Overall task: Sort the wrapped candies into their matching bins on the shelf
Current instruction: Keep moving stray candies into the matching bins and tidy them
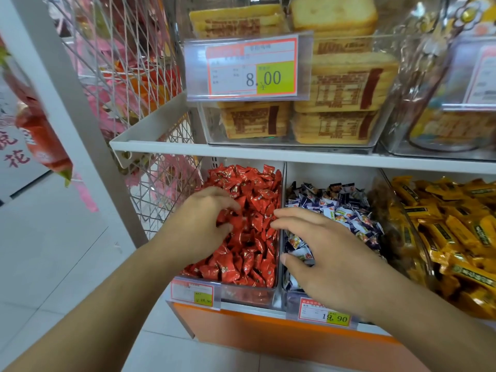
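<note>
left hand (pixel 206 218) curled, pinching red candies (pixel 249 237); right hand (pixel 330 259) spread over blue candies (pixel 335 208); advise lifting strays singly, checking wrapper colour.

Pale tiled floor (pixel 53 264); white shelf upright (pixel 67 103); wire rack (pixel 128 63) behind.

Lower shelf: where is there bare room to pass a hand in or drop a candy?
Little: the red candy bin, blue-and-white candy bin and yellow candy bin are heaped. Free space lies above the heaps, under the upper shelf, and widest behind the blue-and-white pile. The left hand and right hand crowd the front.
</note>
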Motion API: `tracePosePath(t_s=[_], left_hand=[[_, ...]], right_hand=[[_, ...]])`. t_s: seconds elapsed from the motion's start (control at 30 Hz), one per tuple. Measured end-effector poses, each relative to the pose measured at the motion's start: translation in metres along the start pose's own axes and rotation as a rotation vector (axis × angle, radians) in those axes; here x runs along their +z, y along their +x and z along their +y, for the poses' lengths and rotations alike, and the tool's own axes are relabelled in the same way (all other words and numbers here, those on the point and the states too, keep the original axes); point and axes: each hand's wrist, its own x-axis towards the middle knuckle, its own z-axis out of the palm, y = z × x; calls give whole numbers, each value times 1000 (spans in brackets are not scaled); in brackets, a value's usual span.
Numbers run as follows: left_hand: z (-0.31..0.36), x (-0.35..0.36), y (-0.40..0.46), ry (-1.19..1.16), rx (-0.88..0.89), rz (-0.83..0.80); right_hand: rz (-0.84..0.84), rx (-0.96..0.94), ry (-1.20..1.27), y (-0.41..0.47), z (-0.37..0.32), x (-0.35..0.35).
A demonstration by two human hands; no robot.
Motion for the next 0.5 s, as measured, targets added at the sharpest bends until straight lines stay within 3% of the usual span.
tracePosePath(t_s=[0.07,0.2,0.27,0.5], left_hand=[[6,0,-3,91,58,-72],[22,10,-7,-88,189,-332],[26,21,-7,5,189,-448],[25,36,1,109,162,-335]], right_hand=[[1,3,0,0,0,0],[5,1,0,0,-1,1],[3,3,-2,0,-1,1],[1,-3,2,-1,1,1]])
